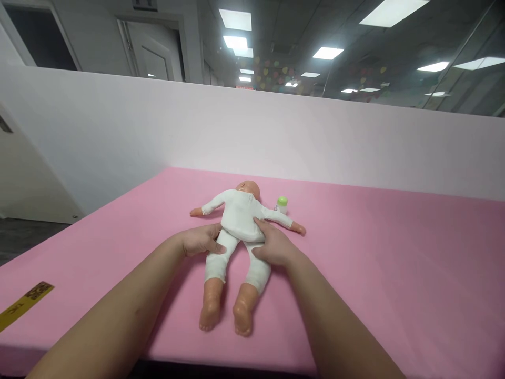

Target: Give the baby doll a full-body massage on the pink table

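A baby doll (241,213) with a white cloth body lies stretched out on the pink surface, its bald head (249,188) at the far end. Its arms are spread to both sides, and its bare feet point toward me. My left hand (203,239) grips the doll's hip and upper thigh on the left side, thumb on top, the other fingers partly hidden. On the opposite side my right hand (276,242) holds the hip, with the thumb on the thigh and a finger against the lower torso. Beyond the doll's right-hand arm stands a small white bottle with a green cap (282,201).
The pink padded table (379,273) has a white wall (315,142) along its back. A yellow label strip (26,305) is stuck near the left front edge. Glass panels and a door (153,52) show behind the wall.
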A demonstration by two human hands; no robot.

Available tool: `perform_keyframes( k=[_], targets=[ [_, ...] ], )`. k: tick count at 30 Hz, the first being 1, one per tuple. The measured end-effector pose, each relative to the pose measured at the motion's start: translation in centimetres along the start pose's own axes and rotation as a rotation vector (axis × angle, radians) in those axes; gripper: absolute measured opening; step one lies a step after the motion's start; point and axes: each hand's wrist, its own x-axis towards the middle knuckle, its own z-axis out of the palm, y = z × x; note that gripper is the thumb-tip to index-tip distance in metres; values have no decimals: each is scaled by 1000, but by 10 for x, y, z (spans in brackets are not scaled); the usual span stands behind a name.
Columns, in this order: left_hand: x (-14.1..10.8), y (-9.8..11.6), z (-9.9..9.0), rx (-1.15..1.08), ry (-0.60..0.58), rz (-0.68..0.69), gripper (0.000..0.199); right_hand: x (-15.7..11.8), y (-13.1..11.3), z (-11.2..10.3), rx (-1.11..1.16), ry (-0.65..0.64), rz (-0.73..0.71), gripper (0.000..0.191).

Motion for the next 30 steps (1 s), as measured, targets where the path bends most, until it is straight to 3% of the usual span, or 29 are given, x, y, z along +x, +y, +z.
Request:
perform_keyframes(
  k=[3,6,8,10,12,13,16,18,21,25,30],
  targets=[
    [1,3,0,-39,-15,-4,99,-2,-2,-4,41,-66,14,101],
    [0,10,0,-33,21,-44,104,-3,-6,-5,12,-24,9,95],
    [-1,16,1,34,202,-111,117,-4,-11,-6,-44,22,-3,79],
    [-2,24,3,172,482,-193,129,-6,-17,-7,-99,45,-24,51],
    [-3,34,7,341,688,-209,117,-8,-24,-9,-150,59,-35,31],
    [-2,39,10,424,716,-174,102,-9,-26,-10,-173,65,-33,28],
    [4,50,22,593,593,-46,52,-13,-30,-13,-228,23,-8,25],
    [10,52,31,625,472,-58,41,-13,-31,-13,-242,-43,12,27],
    [19,49,37,611,386,-115,43,-11,-33,-12,-265,-90,11,33],
    [19,50,38,596,316,-130,49,-10,-35,-7,-344,-97,-23,17],
    [12,62,42,532,271,-103,50,-21,-21,-2,-396,-25,-264,23]
  ],
)
